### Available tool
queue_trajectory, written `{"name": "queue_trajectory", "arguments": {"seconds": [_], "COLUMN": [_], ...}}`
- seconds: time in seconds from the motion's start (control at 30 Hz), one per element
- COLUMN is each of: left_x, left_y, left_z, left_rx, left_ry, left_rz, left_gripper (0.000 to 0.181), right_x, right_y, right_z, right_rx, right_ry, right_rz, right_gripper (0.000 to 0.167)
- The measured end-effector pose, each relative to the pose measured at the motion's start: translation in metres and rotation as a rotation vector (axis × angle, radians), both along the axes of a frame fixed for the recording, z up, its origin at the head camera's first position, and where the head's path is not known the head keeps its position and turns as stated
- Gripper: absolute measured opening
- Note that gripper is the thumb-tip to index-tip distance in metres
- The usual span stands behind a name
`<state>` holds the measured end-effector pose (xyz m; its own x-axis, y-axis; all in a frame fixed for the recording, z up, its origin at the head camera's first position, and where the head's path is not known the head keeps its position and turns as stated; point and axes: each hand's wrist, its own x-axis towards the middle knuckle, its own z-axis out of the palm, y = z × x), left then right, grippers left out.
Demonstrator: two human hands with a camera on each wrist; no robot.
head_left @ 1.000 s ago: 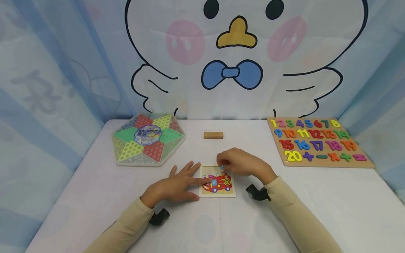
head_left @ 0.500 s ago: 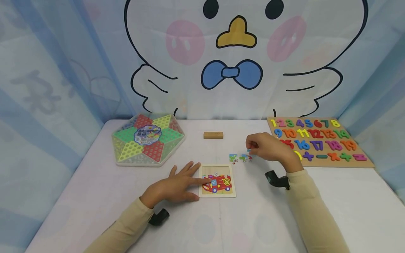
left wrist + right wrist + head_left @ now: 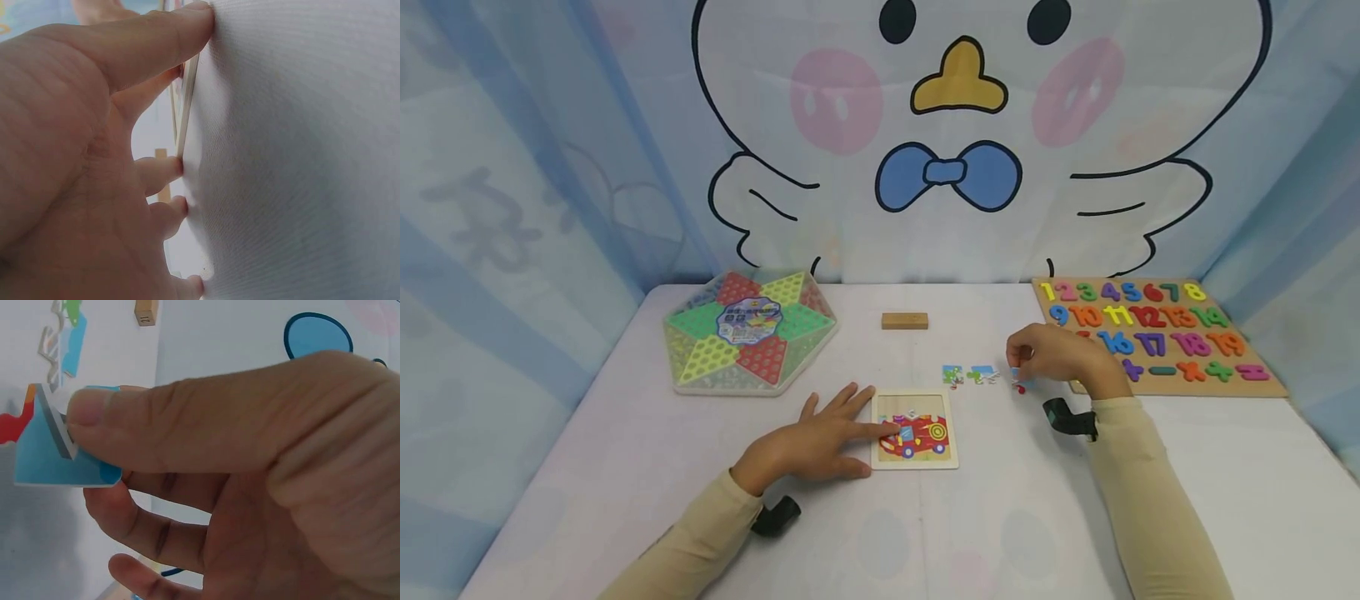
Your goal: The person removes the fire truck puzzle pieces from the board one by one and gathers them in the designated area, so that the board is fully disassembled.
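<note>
A small framed jigsaw puzzle (image 3: 916, 450) with a red car picture lies on the table; bare wood shows along its upper part. My left hand (image 3: 812, 437) has its fingers spread at the frame's left side, the index fingertip pressing on the car picture. In the left wrist view the thumb (image 3: 156, 47) rests on the cloth by the frame's edge. Between thumb and fingers, my right hand (image 3: 1060, 354) pinches a blue jigsaw piece (image 3: 47, 462) with a red bit, at the table right of the frame. Two more jigsaw pieces (image 3: 952, 375) lie to its left.
Behind the puzzle lies a small wooden block (image 3: 905, 321). A hexagonal Chinese checkers box (image 3: 751, 333) stands at the back left. The number board (image 3: 1157, 337) at the back right is partly covered by the right hand and wrist.
My right hand has moved right from the puzzle frame's top corner, carrying a piece, and come lower near the table. Two loose pieces now show. My left hand keeps its place.
</note>
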<state>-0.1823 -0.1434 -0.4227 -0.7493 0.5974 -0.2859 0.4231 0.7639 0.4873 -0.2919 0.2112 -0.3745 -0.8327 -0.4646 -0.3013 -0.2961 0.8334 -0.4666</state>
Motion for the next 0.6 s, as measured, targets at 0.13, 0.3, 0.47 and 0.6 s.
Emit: {"name": "queue_trajectory", "arguments": {"seconds": [0.13, 0.3, 0.47, 0.6], "left_x": [0.000, 0.001, 0.001, 0.000], "left_y": [-0.001, -0.001, 0.001, 0.001], "left_z": [-0.001, 0.000, 0.000, 0.000], "left_rx": [0.008, 0.004, -0.007, -0.014], "left_ry": [0.006, 0.003, -0.004, -0.007], "left_rz": [-0.005, 0.001, 0.010, 0.012], "left_gripper": [0.057, 0.057, 0.058, 0.057], "right_x": [-0.002, -0.005, -0.007, -0.007], "right_y": [-0.004, -0.007, -0.008, -0.009], "right_z": [-0.006, -0.013, -0.017, -0.020], "right_rx": [0.017, 0.039, 0.053, 0.056], "right_ry": [0.009, 0.032, 0.051, 0.061], "right_rz": [-0.029, -0.073, -0.069, -0.047], "right_gripper": [0.011, 0.008, 0.005, 0.006]}}
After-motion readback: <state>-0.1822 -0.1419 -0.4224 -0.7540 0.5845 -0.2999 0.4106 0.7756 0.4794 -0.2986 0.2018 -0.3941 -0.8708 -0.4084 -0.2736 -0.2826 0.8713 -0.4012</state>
